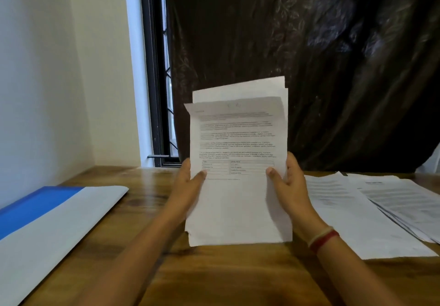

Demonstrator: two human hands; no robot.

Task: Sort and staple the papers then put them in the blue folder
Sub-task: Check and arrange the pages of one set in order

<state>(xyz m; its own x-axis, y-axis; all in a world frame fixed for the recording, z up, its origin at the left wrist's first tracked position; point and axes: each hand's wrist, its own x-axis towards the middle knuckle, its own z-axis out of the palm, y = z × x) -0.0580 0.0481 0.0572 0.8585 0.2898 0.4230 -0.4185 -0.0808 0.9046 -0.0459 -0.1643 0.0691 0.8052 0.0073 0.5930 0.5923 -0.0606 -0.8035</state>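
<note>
Sorting unfinished. Left hand (188,184) and right hand (289,184) pinched the uneven paper stack (238,158) upright between their fingers; no staple visible. More papers (385,208) lay right of fingers, blue folder (35,208) left, on the surface (214,274).

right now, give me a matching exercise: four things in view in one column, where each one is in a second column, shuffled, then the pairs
Things
1. blue folder
2. paper stack
3. loose sheets
4. red band

Places
A. round the right wrist
B. gripped upright between left hand and right hand
C. flat on the table, at the left
D. spread on the table, at the right

Pairs: 1-C, 2-B, 3-D, 4-A
</note>
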